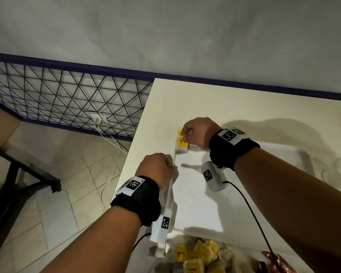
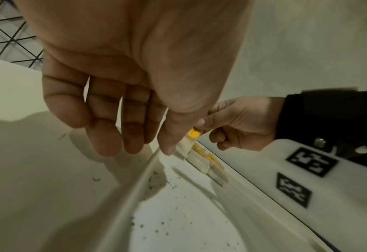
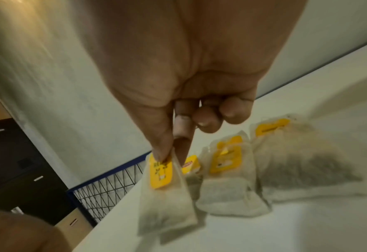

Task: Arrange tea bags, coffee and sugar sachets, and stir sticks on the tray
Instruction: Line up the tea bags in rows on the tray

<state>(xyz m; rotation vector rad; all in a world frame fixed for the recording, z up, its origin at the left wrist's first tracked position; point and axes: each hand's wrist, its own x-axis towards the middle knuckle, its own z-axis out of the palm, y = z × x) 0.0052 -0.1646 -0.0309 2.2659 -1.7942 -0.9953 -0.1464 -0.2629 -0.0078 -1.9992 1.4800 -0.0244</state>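
Yellow paper marks the tea bag [image 3: 167, 192] that I have hanging from my right hand [image 1: 198, 133]: thumb and forefinger pinch its top edge at the tag, and the pouch dangles straight below the fingers [image 3: 163, 146], long axis close to vertical, its bottom hem low over the tray [image 2: 191, 226] floor; I cannot tell whether it touches yet. Just beyond and to the side of those fingers a row of tea bags [image 3: 227, 179] lies flat, overlapping like shingles along the tray's far wall. The held bag hangs at the row's open end, beside the last one laid.

My left hand [image 1: 156, 170] is the nearer one, but it is busy at the tray's left rim; its fingers [image 2: 107, 136] hang loosely curled with the thumb against the rim edge. The wrist view suggests they hold nothing, though I cannot be sure.

I judge the next move to be a short lowering and tipping so the bag laps onto its neighbour. The rim lies close on the left side of the fingers, so there is little spare room that way; toward me the tray floor is bare apart from tea dust. The supply pile [image 1: 197, 255] sits on the desk [image 1: 185, 99] well back, below my wrists.
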